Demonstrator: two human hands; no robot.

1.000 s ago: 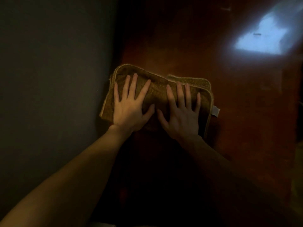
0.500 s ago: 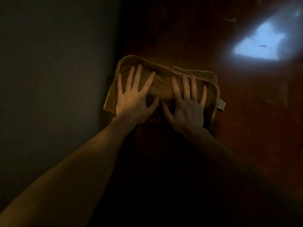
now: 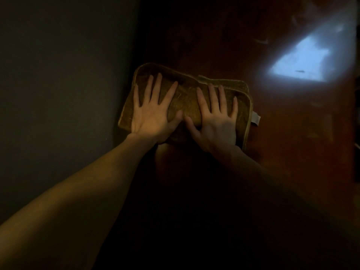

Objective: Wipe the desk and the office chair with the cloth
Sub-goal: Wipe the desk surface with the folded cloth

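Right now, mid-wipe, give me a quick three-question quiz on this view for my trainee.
1. True or false: the left hand and the right hand both press flat, fingers spread, on the cloth.
2. Where does the white tag stick out of the cloth? A: the end by the left hand. B: the end by the right hand. C: the far edge.
3. Fill in: the cloth lies by the ___ edge of the desk, next to the grey surface.
Key: 1 true; 2 B; 3 left.
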